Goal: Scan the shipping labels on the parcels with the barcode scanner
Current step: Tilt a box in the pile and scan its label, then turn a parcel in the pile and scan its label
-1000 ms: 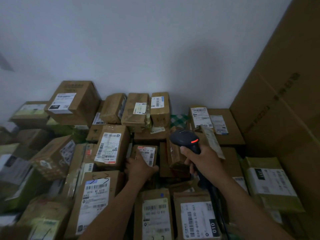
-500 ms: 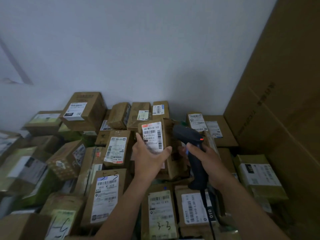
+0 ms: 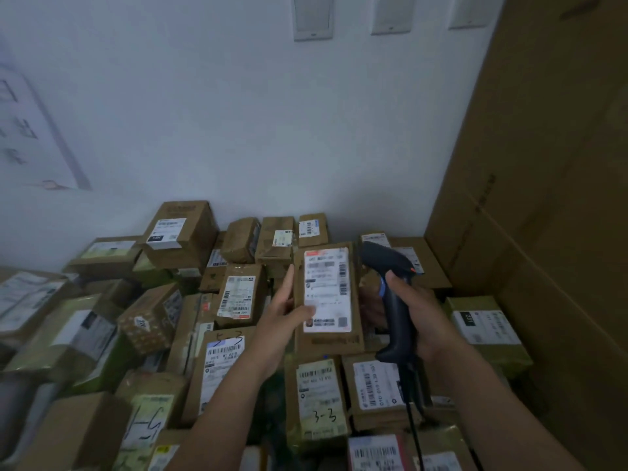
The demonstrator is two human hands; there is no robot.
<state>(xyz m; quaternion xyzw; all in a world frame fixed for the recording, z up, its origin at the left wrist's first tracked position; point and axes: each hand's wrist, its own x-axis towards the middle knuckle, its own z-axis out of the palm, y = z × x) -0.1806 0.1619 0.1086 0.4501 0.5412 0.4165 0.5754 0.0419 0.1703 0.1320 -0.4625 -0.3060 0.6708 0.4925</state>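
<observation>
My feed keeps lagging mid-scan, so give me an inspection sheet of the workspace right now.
Surface: hidden under parcels.
Job's things: held parcel, label facing the camera; scanner beside it, at its right.
Clutter: parcel pile, labelled boxes packed close.
Hands: left hand holds the held parcel; right hand grips the scanner.
Cables: cable hangs from the scanner's handle.
Surroundings: white wall, wall plates, tall cartons at right.

Free air above both hands, up to white wall [image 3: 272, 130]. Under hands: parcel pile [image 3: 238, 297] packed tight. Right of right hand [image 3: 421, 311]: tall carton [image 3: 543, 215] blocks. Between left hand [image 3: 282, 317] and right hand: held parcel [image 3: 328, 290], scanner [image 3: 394, 300] just beside it. Left of left hand: pile climbs toward wall.
</observation>
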